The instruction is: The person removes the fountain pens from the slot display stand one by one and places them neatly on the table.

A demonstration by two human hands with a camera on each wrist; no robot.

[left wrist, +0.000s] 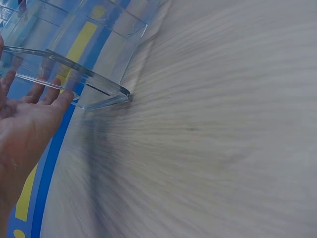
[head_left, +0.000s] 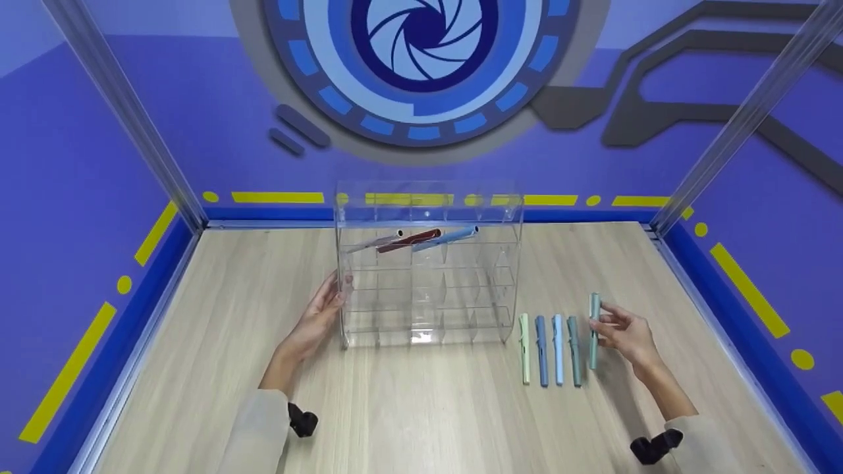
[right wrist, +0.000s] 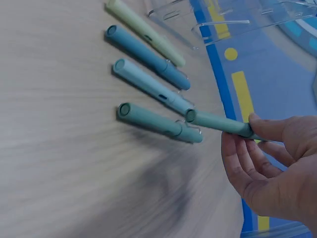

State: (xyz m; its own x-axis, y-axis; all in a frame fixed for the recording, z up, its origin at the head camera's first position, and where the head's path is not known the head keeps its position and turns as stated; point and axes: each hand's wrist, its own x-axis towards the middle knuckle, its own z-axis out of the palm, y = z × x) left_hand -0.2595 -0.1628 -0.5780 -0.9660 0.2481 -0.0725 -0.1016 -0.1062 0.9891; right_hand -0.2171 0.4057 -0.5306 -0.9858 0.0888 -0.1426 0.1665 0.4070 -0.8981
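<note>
Pens: four lie in a row (head_left: 550,349) on the counter (head_left: 428,408), three in the clear organizer (head_left: 428,263); my right hand (head_left: 625,336) pinches a fifth pen (head_left: 594,329), my left hand (head_left: 319,316) rests open-fingered against the organizer.

Place: I read this as a staged recording booth, not a home or shop.
Walls: purple panels (head_left: 79,164) around me, with a big blue aperture emblem (head_left: 421,39) painted behind.
Markings: yellow dashes and dots (head_left: 276,197) along the base.
Frame: slanted metal posts (head_left: 118,112) at the corners.
Floor: a pale wood-grain tabletop (head_left: 250,316).
</note>
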